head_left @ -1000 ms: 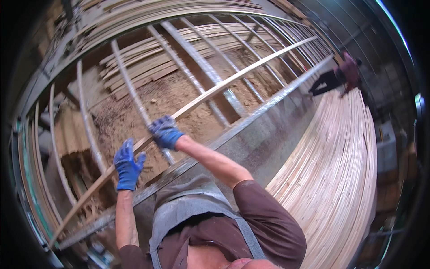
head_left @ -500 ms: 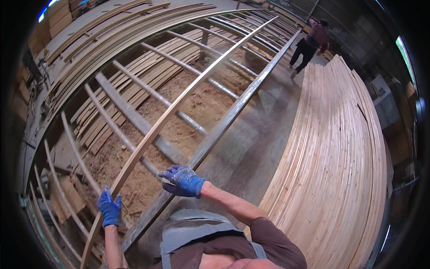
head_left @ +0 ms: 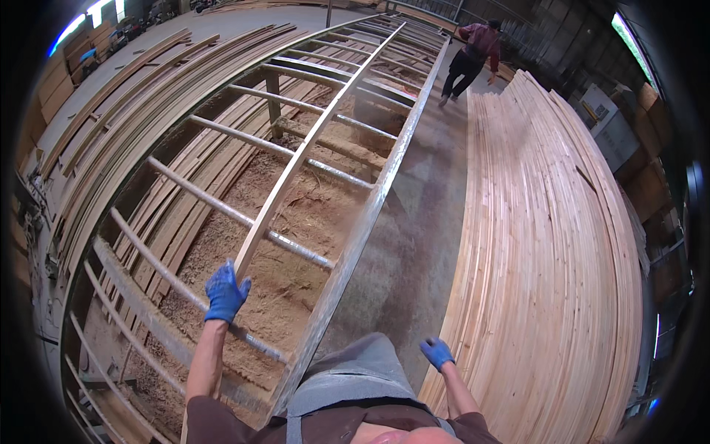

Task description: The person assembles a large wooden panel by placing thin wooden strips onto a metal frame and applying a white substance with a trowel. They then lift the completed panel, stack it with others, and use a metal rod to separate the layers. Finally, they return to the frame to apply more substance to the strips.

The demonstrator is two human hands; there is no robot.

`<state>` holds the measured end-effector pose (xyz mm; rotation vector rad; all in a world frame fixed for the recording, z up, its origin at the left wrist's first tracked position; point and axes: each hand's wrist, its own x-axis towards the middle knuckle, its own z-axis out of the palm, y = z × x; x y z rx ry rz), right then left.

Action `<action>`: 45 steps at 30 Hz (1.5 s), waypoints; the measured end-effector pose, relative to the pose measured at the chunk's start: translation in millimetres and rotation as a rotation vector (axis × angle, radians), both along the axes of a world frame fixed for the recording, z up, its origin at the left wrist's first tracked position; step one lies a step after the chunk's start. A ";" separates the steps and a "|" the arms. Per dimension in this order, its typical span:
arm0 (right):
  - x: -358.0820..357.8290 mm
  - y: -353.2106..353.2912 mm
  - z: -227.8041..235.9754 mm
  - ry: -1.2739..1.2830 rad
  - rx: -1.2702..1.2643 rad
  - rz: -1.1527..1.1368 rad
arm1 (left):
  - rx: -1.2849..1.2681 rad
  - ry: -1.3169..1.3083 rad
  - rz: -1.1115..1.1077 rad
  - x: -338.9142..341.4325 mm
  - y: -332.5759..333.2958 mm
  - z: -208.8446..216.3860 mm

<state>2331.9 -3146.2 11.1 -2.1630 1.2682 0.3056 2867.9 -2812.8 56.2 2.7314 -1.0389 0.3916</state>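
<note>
A long, narrow wooden strip [head_left: 300, 157] runs along a metal roller conveyor, from near me to its far end. Wrapped round its near part is my left hand [head_left: 225, 293], in a blue glove, thumb on the right side. Beneath the strip, bare rollers [head_left: 302, 250] cross the frame, and the metal side rail [head_left: 367, 218] passes between my hands. My right hand [head_left: 437, 353], also gloved in blue, hangs apart from the rail, near the left edge of a wide stack of wooden strips [head_left: 540, 259]. Its fingers look curled, with nothing visible in them.
Sawdust [head_left: 296, 211] covers the ground under the rollers. More strips [head_left: 140, 111] lie beyond the conveyor's left side. A person [head_left: 473, 59] in a dark red top is on the concrete aisle [head_left: 403, 244] ahead. A pale cabinet [head_left: 614, 133] stands behind the right stack.
My left hand has moved forward and right along with the strip. My right hand has swung from above the side rail to the right, beside the stack. The view has shifted.
</note>
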 end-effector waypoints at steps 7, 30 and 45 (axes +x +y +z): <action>-119.8 -182.8 -109.3 0.034 0.556 -0.418 | 0.033 0.132 0.160 99.4 -224.5 24.9; 868.5 -601.5 126.4 -0.356 -0.548 1.035 | -0.135 0.568 0.616 172.0 -396.0 54.5; 850.9 -756.9 122.0 -0.796 -0.161 1.298 | -0.134 0.410 0.430 327.3 -697.2 46.2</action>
